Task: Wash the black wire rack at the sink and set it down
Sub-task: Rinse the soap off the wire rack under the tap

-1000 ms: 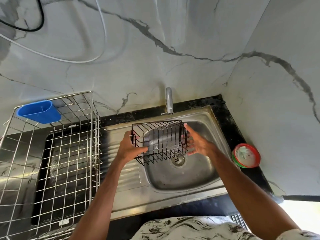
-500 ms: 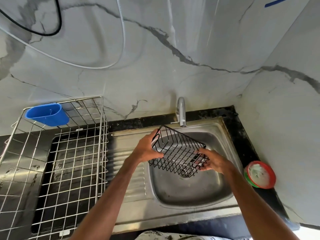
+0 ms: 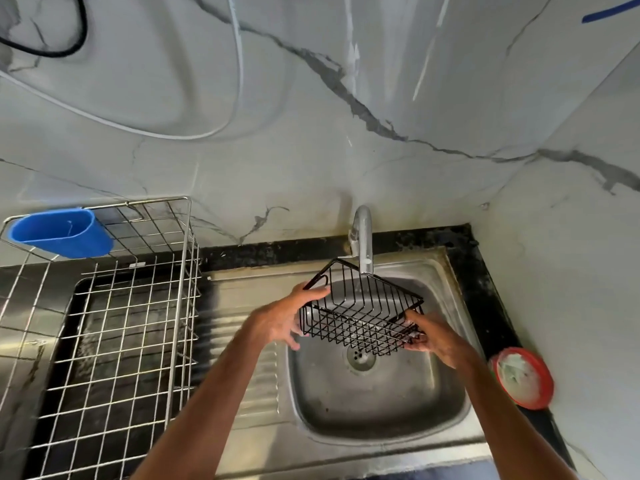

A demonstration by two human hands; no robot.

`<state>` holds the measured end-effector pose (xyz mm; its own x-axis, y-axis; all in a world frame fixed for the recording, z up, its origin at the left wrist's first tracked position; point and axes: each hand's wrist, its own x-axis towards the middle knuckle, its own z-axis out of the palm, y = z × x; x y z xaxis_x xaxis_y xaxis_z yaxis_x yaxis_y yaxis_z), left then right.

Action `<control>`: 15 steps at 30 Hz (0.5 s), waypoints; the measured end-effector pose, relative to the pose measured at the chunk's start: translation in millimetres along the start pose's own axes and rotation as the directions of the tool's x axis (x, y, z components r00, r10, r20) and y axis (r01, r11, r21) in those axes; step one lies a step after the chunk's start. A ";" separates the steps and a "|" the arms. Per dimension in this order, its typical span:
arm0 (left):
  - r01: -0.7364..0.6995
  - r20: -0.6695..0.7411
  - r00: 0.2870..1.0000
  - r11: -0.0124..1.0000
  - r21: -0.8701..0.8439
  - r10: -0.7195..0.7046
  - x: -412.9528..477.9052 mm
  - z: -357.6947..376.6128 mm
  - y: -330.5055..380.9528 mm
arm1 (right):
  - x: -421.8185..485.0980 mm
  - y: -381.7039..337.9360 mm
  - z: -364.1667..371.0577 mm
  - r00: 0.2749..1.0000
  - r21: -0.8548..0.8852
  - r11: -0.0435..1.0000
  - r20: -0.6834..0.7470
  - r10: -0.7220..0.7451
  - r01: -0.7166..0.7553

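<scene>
A black wire rack [image 3: 360, 313] hangs tilted over the steel sink [image 3: 446, 403], just under the tap [image 3: 363, 237]. My left hand [image 3: 282, 322] grips its left end, thumb over the top rim. My right hand [image 3: 431, 337] holds the lower right corner from below. The drain [image 3: 360, 356] shows beneath the rack. I cannot make out any water running from the tap.
A silver wire dish basket [image 3: 114, 341] with a blue plastic cup holder [image 3: 60, 232] stands on the left drainboard. A red-rimmed tub of white paste [image 3: 523, 377] sits on the black counter at the right. Marble walls close in behind and on the right.
Both hands turned the rack from upright to tilted and lifted it closer to the tap. My right hand shifted from its side to its lower right corner.
</scene>
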<state>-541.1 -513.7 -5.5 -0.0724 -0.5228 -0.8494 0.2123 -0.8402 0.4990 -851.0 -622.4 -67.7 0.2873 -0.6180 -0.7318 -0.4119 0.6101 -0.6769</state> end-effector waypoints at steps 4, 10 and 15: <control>-0.026 0.049 0.998 0.999 -0.039 0.028 11.5 7.4 -0.7 | 8.7 4.2 -7.5 1.000 -0.008 1.000 -0.005 -0.017 0.017; -0.076 -0.133 0.987 0.994 0.074 0.086 11.2 27.2 -1.1 | 10.2 3.8 -12.0 0.999 -0.002 1.000 0.035 0.003 -0.003; -0.104 -0.211 0.970 0.990 0.093 0.121 11.2 38.6 -1.0 | 0.6 -21.1 -12.5 0.986 -0.173 0.982 -0.134 -0.097 0.073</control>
<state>-579.7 -524.3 -8.8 0.1615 -0.5786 -0.7995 0.1269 -0.7912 0.5982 -852.9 -641.9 -52.8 0.2071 -0.7351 -0.6456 -0.5330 0.4686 -0.7045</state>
